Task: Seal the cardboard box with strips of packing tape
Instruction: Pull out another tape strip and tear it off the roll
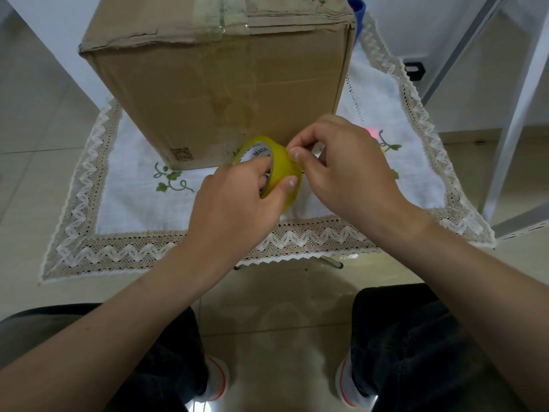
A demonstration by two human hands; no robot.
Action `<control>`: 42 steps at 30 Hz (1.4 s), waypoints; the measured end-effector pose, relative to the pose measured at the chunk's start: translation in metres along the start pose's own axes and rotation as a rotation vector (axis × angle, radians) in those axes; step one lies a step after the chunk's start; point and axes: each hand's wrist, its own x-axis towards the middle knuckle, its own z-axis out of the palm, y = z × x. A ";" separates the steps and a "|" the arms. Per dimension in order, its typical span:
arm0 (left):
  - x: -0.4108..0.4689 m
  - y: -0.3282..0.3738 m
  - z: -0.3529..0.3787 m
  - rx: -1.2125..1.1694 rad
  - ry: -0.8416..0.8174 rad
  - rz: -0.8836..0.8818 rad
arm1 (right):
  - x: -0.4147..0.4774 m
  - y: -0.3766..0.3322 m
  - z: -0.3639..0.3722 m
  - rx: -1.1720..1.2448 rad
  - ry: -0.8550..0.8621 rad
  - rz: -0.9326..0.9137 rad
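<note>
The left hand [237, 191] is gripping the tape roll [269, 168] while the right hand [341, 165] is pinching at its edge, apparently lifting the free end for pulling a strip toward the cardboard box [219, 84].

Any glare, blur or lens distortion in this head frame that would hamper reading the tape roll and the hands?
Head view: even, soft lighting, no hard shadows; glare only on the glossy floor tiles. Wide-angle bending bows the tablecloth edge and the cardboard box. The tape roll, left hand and right hand are fairly sharp; print on the core is partly readable.
</note>
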 end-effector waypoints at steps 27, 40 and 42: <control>0.011 0.014 -0.023 -0.342 -0.085 -0.376 | -0.008 -0.016 -0.004 -0.069 0.191 -0.321; 0.013 0.019 -0.029 -0.626 -0.187 -0.498 | -0.002 -0.019 -0.002 -0.102 0.223 -0.364; 0.013 0.019 -0.029 -0.659 -0.190 -0.495 | -0.002 -0.020 -0.002 -0.116 0.237 -0.374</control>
